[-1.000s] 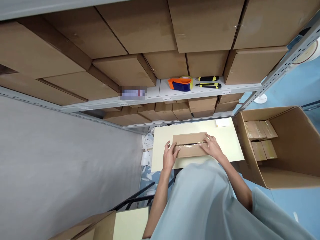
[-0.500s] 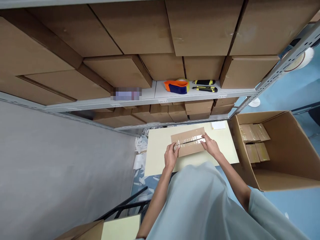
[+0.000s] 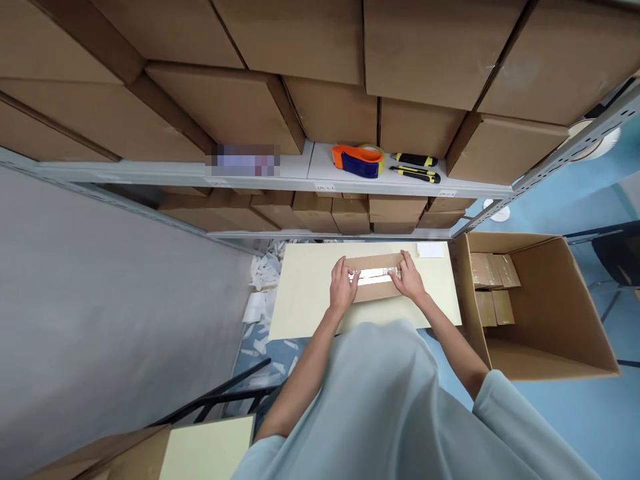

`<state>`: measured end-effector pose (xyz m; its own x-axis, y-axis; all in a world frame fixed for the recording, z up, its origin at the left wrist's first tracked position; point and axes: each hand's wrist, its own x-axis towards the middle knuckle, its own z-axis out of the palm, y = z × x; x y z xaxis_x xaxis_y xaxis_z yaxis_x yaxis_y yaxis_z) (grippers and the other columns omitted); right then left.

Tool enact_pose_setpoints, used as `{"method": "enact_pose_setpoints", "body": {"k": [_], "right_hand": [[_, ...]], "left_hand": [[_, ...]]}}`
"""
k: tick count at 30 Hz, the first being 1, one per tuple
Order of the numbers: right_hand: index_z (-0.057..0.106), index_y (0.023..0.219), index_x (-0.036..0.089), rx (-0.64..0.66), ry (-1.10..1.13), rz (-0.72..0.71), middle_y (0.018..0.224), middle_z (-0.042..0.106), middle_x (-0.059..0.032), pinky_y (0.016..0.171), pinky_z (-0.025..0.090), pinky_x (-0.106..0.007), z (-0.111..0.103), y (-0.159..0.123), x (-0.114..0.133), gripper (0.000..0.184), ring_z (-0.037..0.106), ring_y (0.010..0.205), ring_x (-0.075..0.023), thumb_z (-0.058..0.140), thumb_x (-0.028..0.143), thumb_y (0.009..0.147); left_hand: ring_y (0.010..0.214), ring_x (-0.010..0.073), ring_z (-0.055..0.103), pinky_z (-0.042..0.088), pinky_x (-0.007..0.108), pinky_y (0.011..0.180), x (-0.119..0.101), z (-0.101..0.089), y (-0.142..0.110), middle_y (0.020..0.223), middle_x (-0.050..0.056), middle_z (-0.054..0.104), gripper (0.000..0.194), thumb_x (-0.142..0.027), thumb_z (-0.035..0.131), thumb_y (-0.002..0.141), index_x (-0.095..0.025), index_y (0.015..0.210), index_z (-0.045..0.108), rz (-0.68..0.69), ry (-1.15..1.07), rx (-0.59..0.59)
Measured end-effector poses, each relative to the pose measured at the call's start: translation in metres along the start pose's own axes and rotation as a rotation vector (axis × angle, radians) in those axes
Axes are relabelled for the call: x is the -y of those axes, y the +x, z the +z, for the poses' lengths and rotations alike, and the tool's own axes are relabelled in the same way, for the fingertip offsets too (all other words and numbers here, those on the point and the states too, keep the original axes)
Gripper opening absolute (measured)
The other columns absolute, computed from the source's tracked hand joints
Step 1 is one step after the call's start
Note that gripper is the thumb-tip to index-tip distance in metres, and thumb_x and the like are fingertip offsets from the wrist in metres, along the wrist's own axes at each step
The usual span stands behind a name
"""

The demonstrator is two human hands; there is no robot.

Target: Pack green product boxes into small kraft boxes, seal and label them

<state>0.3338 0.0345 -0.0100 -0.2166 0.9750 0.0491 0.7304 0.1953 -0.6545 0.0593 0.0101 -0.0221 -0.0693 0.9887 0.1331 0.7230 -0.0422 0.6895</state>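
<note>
A small flat cardboard box (image 3: 375,291) lies on the pale yellow tabletop (image 3: 305,287), right in front of my body. Along its middle runs a parted seam with shiny clear tape at the edges, and something white shows in the gap. My left hand (image 3: 343,288) grips the box's left end, thumb at the seam and fingers over the far side. On the right end my right hand (image 3: 407,277) holds it likewise, its thumb at the taped gap. A white card (image 3: 430,250) rests on the table beyond my right hand.
A shelf (image 3: 295,175) packed with cardboard boxes rises in front, bearing an orange-and-blue tape dispenser (image 3: 357,161) and two yellow-and-black box cutters (image 3: 415,175). To the right stands a large open carton (image 3: 555,307) with small taped boxes inside. Paper scraps (image 3: 264,273) litter the floor left.
The seam's gap has widened from a narrow dark slit, so more white shows inside. Both hands have shifted their grip toward the box's far edge. The view has moved slightly.
</note>
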Motion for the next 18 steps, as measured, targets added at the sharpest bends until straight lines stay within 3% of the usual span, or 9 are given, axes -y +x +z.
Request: {"method": "enact_pose_setpoints", "body": {"k": [6, 12, 18], "right_hand": [[0.061, 0.104, 0.025, 0.025, 0.019, 0.046, 0.179, 0.038, -0.0214, 0.121, 0.057, -0.056, -0.0024, 0.0023, 0.0011, 0.034, 0.041, 0.167, -0.0337, 0.048, 0.054, 0.115], [0.060, 0.108, 0.024, 0.065, 0.056, 0.042, 0.180, 0.035, -0.0224, 0.123, 0.054, -0.053, -0.0059, 0.0050, -0.0015, 0.038, 0.043, 0.165, -0.0322, 0.046, 0.059, 0.115], [0.057, 0.106, 0.025, 0.088, 0.035, 0.065, 0.180, 0.033, -0.0244, 0.111, 0.059, -0.051, -0.0069, 0.0058, -0.0022, 0.047, 0.046, 0.162, -0.0341, 0.052, 0.071, 0.111]], "left_hand": [[0.158, 0.0381, 0.051, 0.046, 0.061, 0.130, 0.0045, 0.0059, -0.0018, 0.171, 0.022, 0.051, 0.022, -0.045, 0.056, 0.112, -0.026, 0.100, 0.054, -0.025, -0.035, -0.011], [0.158, 0.0411, 0.052, 0.047, 0.059, 0.128, 0.0049, 0.0055, 0.0007, 0.174, 0.024, 0.046, 0.039, -0.054, 0.077, 0.100, -0.027, 0.101, 0.050, -0.047, -0.051, 0.026], [0.160, 0.0397, 0.050, 0.046, 0.058, 0.129, 0.0051, 0.0058, 0.0004, 0.175, 0.024, 0.045, 0.041, -0.058, 0.076, 0.101, -0.027, 0.100, 0.049, -0.059, -0.066, 0.032]]}}
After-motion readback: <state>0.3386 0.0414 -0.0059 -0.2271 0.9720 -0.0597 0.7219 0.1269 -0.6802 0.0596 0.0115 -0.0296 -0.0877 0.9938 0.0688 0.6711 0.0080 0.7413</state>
